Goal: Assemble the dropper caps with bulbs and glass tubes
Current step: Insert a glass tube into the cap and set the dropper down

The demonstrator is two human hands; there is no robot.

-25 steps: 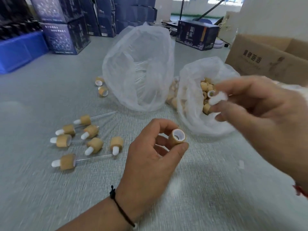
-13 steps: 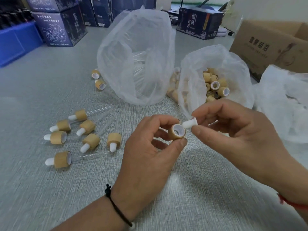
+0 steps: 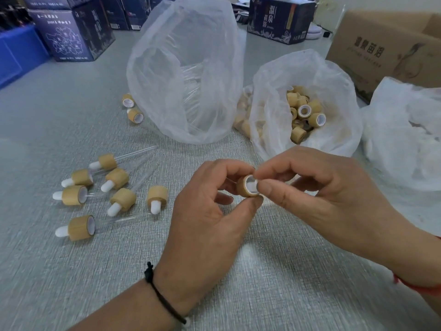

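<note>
Two hands meet above the grey textured table [image 3: 71, 271]; the left hand [image 3: 205, 225] pinches a wood-grain dropper cap [image 3: 247, 186] between thumb and forefinger, its open white-lined end turned toward the right hand [image 3: 329, 201]; the right hand's thumb and forefinger pinch together at that opening, pressing in a white bulb [image 3: 253, 186] that is mostly hidden. Seven assembled droppers [image 3: 119, 200] lie on the table to the left, several with glass tubes fitted. Behind the hands, one translucent bag [image 3: 186, 75] holds glass tubes [image 3: 191, 91]; a second bag [image 3: 269, 120] holds loose caps [image 3: 304, 113]; a third white bag [image 3: 405, 130] sits at the right.
</note>
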